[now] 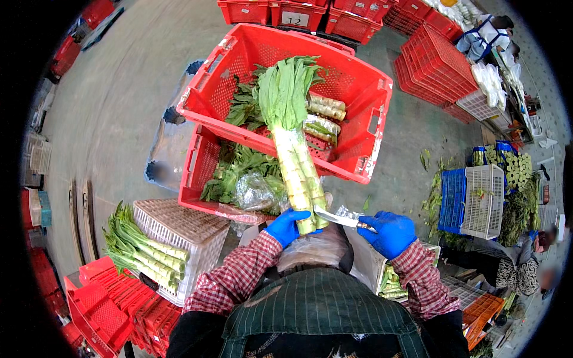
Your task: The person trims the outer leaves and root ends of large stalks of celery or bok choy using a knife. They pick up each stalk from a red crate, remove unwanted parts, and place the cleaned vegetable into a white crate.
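My left hand [286, 227], in a blue glove, grips the cut ends of a bundle of celtuce stems [296, 174]. Clear film wraps the bundle below its green leaves [288, 91], which reach over a red plastic crate [349, 165]. In my gloved right hand [388, 233] is a knife with a curved blade [333, 217], its tip at the lower part of the stems. Inside the crate lie loose leaves [244, 105] and cut stem pieces [327, 107]. Below it, a second red crate [190, 179] holds leaves and crumpled clear plastic [255, 192].
Left of me, several celtuce stems [156, 257] lie on an upturned white crate [201, 250], with red crates [130, 300] behind. A blue crate [452, 201] and a pale crate [483, 201] stand at right. People [485, 38] work at the far right. Leaf scraps [425, 156] litter the floor.
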The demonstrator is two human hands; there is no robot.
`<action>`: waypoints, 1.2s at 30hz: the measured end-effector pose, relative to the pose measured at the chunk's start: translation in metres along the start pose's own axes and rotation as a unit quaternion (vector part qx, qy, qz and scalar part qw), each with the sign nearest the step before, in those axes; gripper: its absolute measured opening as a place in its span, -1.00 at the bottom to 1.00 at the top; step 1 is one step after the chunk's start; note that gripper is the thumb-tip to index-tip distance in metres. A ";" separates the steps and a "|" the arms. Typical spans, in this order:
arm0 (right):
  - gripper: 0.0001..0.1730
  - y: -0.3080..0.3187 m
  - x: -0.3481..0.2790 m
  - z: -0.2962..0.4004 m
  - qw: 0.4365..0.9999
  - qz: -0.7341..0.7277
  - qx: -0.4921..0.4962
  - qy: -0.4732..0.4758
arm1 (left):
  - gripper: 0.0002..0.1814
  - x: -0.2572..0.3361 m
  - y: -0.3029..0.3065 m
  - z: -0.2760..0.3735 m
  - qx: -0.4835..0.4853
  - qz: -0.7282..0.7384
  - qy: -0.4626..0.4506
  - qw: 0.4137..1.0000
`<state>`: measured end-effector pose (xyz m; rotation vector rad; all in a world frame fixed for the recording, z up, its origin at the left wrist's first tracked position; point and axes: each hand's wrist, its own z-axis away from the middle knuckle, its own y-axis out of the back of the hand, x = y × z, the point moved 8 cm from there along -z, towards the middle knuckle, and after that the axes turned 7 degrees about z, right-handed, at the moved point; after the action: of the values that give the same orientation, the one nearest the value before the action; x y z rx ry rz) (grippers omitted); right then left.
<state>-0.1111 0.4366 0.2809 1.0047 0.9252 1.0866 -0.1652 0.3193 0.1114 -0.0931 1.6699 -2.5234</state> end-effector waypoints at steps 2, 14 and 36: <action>-0.78 -0.004 0.003 0.003 1.000 -0.016 -0.012 0.002 | -0.33 0.001 0.000 0.001 0.008 -0.007 -0.004 1.000; -0.73 -0.020 -0.001 0.002 0.990 -0.007 0.130 -0.060 | -0.38 0.002 -0.005 -0.002 0.012 -0.029 -0.012 0.999; -0.66 -0.039 -0.005 -0.121 0.986 0.089 0.134 -0.040 | -0.42 0.006 0.006 -0.025 0.095 -0.050 -0.107 0.988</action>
<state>-0.2157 0.4472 0.2098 1.3645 0.9459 1.0793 -0.1734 0.3396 0.0963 -0.4234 1.3715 -2.6198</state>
